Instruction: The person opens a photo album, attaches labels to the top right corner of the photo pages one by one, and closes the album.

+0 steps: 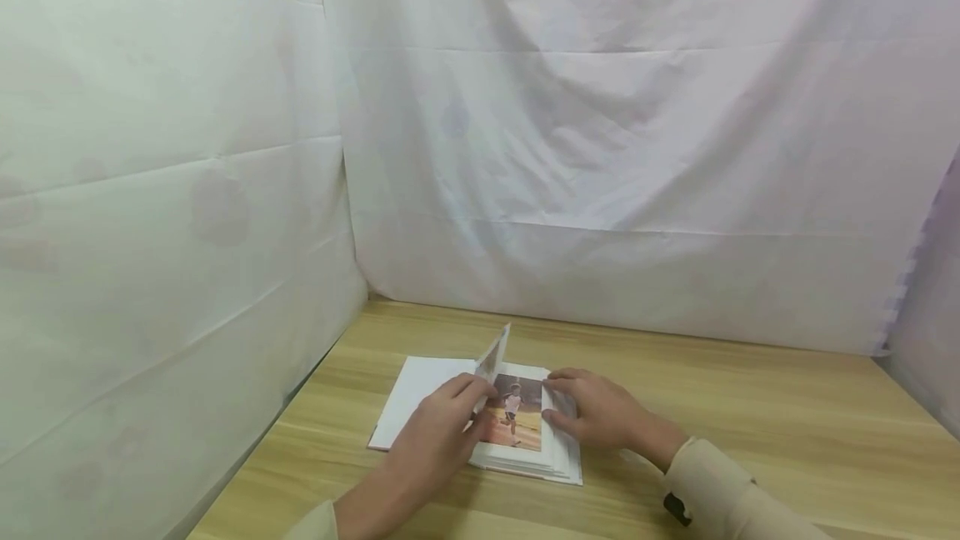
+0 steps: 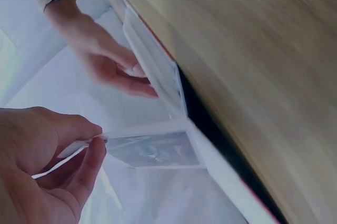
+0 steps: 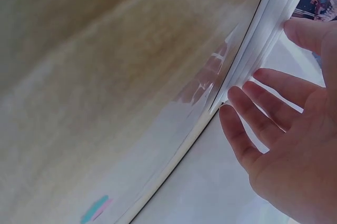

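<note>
A photo album (image 1: pixel 442 361) lies open on the wooden table, its white inside cover to the left. My left hand (image 1: pixel 438 423) pinches the edge of a raised album page (image 1: pixel 491 357) between thumb and fingers; the left wrist view shows this page (image 2: pixel 152 149) standing up from the spine. On the right side lies a photo (image 1: pixel 513 411) of a person running. My right hand (image 1: pixel 596 408) is at the album's right edge, its fingers (image 3: pixel 279 84) spread and fairly straight against the stacked page edges (image 3: pixel 258 45).
The wooden table (image 1: pixel 750 407) reaches out on both sides of the album. White cloth (image 1: pixel 600 148) hangs behind it, and another white sheet (image 1: pixel 165 215) stands along the left edge. A dark band (image 1: pixel 677 509) shows beneath the right sleeve.
</note>
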The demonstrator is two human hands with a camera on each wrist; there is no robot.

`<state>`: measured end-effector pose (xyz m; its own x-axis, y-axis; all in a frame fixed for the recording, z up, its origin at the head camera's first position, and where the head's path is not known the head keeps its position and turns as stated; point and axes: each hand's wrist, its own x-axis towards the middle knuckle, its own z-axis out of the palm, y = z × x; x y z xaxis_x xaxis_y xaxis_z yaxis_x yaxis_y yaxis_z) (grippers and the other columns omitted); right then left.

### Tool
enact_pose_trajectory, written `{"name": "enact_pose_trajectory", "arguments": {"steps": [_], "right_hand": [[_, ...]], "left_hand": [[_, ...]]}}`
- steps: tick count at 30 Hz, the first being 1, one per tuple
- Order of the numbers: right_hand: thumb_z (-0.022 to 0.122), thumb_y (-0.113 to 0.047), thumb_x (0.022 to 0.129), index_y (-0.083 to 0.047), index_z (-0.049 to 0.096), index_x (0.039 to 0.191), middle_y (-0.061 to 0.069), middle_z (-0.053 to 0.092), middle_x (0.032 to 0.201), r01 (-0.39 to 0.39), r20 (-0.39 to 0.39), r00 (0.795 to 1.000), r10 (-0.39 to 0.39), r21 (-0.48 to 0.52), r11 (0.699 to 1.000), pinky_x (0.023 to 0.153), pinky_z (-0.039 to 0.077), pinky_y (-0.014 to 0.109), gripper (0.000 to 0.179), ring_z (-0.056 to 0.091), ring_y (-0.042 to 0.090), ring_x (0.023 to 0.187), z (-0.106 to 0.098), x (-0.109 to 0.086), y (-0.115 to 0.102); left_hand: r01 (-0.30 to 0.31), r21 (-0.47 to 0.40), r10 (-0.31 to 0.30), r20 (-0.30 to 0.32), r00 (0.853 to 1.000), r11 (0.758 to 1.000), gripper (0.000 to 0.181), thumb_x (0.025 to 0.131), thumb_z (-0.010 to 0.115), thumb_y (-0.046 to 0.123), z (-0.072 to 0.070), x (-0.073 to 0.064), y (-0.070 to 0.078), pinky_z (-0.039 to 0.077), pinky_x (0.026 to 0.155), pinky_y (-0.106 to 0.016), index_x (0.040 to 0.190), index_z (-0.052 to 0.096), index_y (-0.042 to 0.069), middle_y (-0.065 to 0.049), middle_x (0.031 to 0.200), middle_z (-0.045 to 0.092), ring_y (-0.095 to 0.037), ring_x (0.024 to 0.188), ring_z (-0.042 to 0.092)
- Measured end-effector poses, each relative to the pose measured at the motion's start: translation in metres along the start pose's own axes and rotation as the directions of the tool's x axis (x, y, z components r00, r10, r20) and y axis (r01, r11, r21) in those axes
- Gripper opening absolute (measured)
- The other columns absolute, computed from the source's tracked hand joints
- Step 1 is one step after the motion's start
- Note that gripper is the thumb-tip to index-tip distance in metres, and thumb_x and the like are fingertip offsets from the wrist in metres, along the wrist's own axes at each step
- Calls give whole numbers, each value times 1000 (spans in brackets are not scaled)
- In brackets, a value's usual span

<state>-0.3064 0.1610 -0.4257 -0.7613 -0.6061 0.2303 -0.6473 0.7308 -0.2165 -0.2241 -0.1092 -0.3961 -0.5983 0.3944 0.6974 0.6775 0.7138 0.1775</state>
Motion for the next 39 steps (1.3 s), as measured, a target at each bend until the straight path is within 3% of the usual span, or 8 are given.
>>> {"name": "enact_pose_trajectory", "arguments": {"steps": [4, 8, 13, 20, 25, 32, 39], "right_hand": [[64, -45, 96, -9, 65, 132, 9, 62, 139, -3, -3, 1000, 3, 2, 1000, 107, 47, 53, 51, 58, 32, 130, 0, -1, 0], [63, -46, 96, -10, 66, 132, 8, 62, 139, -11, 1, 1000, 11, 1, 1000, 107, 47, 54, 50, 58, 31, 130, -1, -2, -1], [64, -45, 96, -9, 66, 132, 9, 62, 139, -17, 5, 1000, 17, 2, 1000, 107, 48, 54, 51, 58, 32, 130, -2, -2, -1], [64, -45, 96, -10, 66, 132, 8, 63, 138, -18, 5, 1000, 18, -9, 1000, 107, 48, 54, 50, 58, 31, 130, -2, -1, 0], [64, -46, 96, -11, 66, 132, 8, 62, 139, -25, 5, 1000, 25, -15, 1000, 107, 47, 54, 50, 58, 31, 130, -1, -1, 0], [64, -47, 95, -11, 66, 132, 7, 62, 139, -44, 16, 999, 44, -15, 999, 107, 47, 54, 51, 58, 30, 130, 0, 0, -1], [64, -48, 96, -12, 65, 133, 7, 62, 140, -49, 17, 999, 49, -9, 999, 108, 47, 54, 52, 57, 30, 131, 0, 1, -1]], "left_hand": [[50, 19, -49, -40, 998, 999, 35, 77, 79, -5, -13, -3, -7, 49, 68, -5, 103, 66, 15, 4, 104, 65, -4, 81, 64], [146, 48, -146, -11, 989, 988, 37, 77, 79, -5, -25, -7, -13, 50, 64, -9, 108, 66, 12, -1, 102, 62, -3, 74, 61], [282, 123, -293, 80, 953, 951, 34, 80, 79, 1, -35, -10, -19, 50, 59, -11, 111, 69, 8, -3, 98, 57, -6, 72, 58], [373, 202, -406, 152, 901, 905, 25, 80, 77, 4, -36, -16, -31, 59, 68, -27, 104, 71, 2, -10, 94, 58, -17, 78, 60], [380, 224, -424, 200, 883, 898, 19, 79, 77, 5, -33, -24, -43, 61, 73, -37, 97, 72, 0, -17, 94, 64, -25, 84, 64], [330, 232, -386, 269, 882, 915, 15, 76, 79, 4, -29, -32, -55, 54, 61, -32, 88, 71, 5, -9, 78, 64, -17, 70, 57], [338, 258, -409, 311, 858, 905, 16, 77, 77, 3, -28, -33, -58, 54, 58, -32, 92, 74, 9, -9, 79, 66, -18, 70, 58]]}}
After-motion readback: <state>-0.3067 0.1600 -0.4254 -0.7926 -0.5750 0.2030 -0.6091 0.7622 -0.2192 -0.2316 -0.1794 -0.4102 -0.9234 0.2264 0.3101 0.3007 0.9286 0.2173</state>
